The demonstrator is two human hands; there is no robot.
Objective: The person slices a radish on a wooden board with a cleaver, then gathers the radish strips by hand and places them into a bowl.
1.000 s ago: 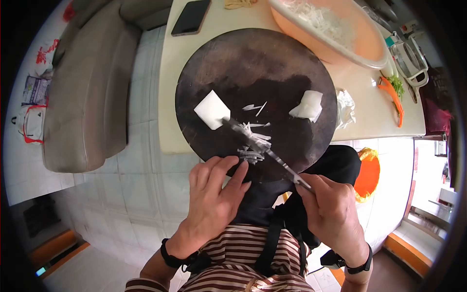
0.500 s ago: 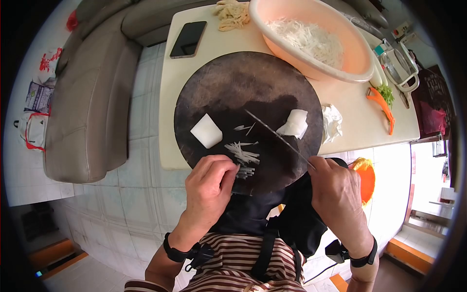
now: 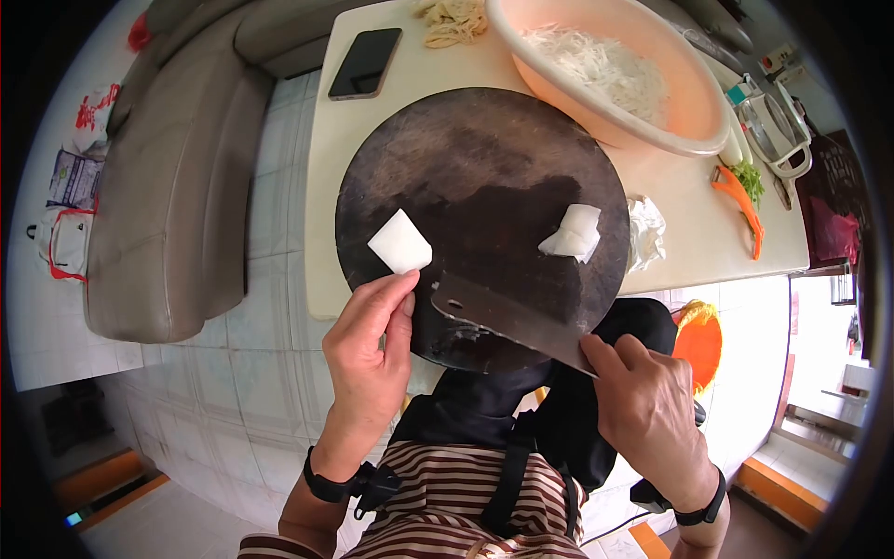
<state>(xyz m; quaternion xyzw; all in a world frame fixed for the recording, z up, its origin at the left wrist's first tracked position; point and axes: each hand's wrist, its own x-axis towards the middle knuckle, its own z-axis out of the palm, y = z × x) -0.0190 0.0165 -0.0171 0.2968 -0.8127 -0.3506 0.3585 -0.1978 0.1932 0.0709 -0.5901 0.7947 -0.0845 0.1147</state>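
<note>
Where loose strips were showing half a second ago, the knife [image 3: 512, 320] is now presenting its broad side above the near half of the board [image 3: 484, 130], only scraps [image 3: 472, 331] showing; slicing is apparently pausing. The right hand [image 3: 643, 391] is gripping it; the left hand [image 3: 368, 337], loosely curled and apparently empty, is reaching the white block [image 3: 400, 244], contact unclear.

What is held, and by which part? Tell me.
The right hand holds the cleaver by its handle end, hidden in the fist. Whether the left hand, near the white block, holds anything cannot be told.
</note>
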